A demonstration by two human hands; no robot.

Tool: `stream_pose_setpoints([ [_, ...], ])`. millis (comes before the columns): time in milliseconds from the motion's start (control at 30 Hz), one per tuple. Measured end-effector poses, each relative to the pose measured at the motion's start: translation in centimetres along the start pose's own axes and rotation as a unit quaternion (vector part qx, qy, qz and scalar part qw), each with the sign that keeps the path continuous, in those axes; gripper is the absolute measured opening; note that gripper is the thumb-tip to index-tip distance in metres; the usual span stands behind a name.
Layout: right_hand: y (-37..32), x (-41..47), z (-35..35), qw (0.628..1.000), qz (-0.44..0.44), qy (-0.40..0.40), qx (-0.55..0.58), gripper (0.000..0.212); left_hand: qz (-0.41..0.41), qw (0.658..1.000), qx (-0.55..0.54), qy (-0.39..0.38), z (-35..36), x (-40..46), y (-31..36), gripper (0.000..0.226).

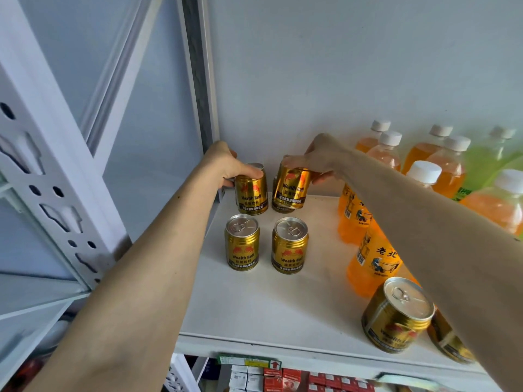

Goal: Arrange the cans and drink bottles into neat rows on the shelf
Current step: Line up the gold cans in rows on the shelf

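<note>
Small red and white boxes (pixel 285 378) — lower level — pale wall (pixel 339 66) behind.

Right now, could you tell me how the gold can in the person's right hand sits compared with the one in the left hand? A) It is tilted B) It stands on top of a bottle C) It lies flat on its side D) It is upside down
A: the right hand holds its gold can visibly tilted, while the left hand grips an upright can beside it.
</note>
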State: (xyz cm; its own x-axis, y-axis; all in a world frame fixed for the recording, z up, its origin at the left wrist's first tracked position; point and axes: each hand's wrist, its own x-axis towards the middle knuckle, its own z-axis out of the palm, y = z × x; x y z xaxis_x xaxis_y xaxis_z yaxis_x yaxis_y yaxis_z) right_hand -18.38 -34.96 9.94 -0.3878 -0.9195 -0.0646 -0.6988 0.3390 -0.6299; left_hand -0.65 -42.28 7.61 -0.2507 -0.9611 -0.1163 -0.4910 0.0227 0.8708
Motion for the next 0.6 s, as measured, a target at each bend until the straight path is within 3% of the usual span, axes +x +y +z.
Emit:
stream_pose_setpoints([
  [300,2.6,0.3,5.4,0.993,0.018,-0.055,-0.099,0.065,-0.017,0.996,0.090,0.021,2.4,0.5,-4.6,0.089],
  [533,3.3,0.4,6.0,0.994,0.025,-0.070,-0.076,0.075,-0.019,0.998,0.045,-0.029,2.2,0.8,-5.1,0.087],
  [600,3.5,0.7,5.8,0.997,0.025,-0.055,-0.051,0.074,-0.016,1.000,-0.013,-0.012,2.2,1.4,-5.1,0.080],
])
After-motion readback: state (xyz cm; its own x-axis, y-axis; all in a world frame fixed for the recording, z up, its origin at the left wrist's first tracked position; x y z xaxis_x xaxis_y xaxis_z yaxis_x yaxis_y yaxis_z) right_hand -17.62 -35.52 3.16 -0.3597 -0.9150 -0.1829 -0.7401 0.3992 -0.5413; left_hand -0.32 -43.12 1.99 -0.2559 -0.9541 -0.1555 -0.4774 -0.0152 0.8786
